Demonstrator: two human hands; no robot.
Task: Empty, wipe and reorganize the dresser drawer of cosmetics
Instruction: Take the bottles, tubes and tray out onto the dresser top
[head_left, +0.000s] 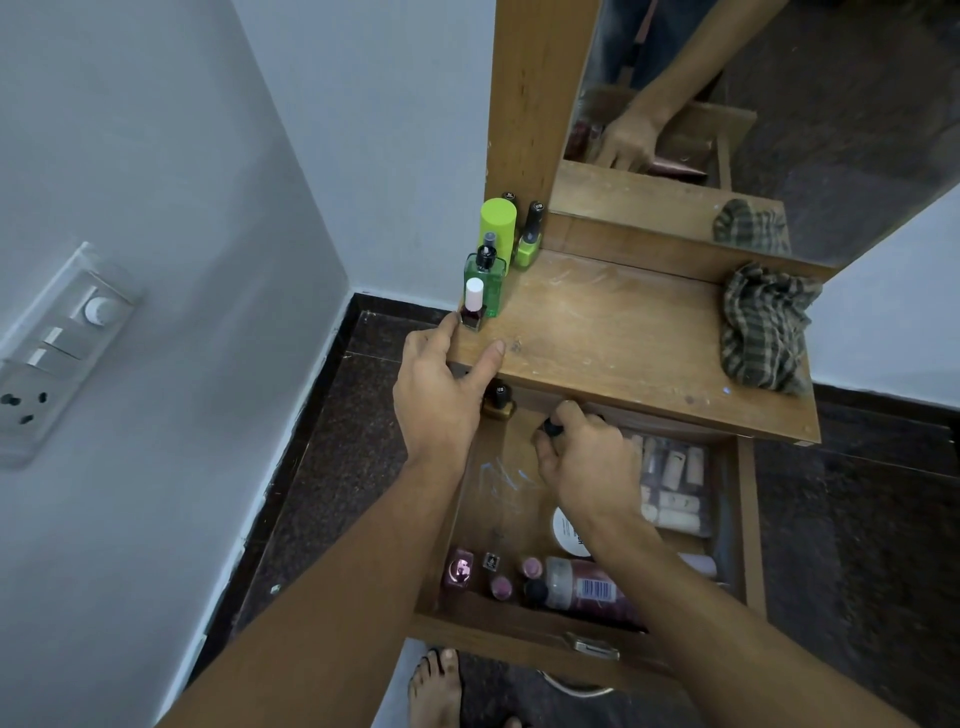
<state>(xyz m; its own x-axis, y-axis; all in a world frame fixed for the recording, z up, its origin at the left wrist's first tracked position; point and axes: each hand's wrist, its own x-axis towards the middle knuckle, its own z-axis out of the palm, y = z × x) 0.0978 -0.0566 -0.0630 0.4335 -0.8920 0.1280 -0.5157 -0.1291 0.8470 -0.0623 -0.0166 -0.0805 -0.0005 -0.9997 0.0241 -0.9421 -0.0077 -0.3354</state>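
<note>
Two hands at a wooden dresser top (623, 332) in a grey-walled corner, left hand (441, 395) spread loose beside a white-capped bottle (474, 310), right hand (587, 462) clenched round a dark-capped bottle (551, 428) in the open drawer (519, 623).

A home bedroom corner: wooden dresser (623, 332) with mirror (779, 104), cosmetics-filled drawer (519, 623) (open), wall switchboard (57, 353), bare feet (436, 686) on floor.
</note>
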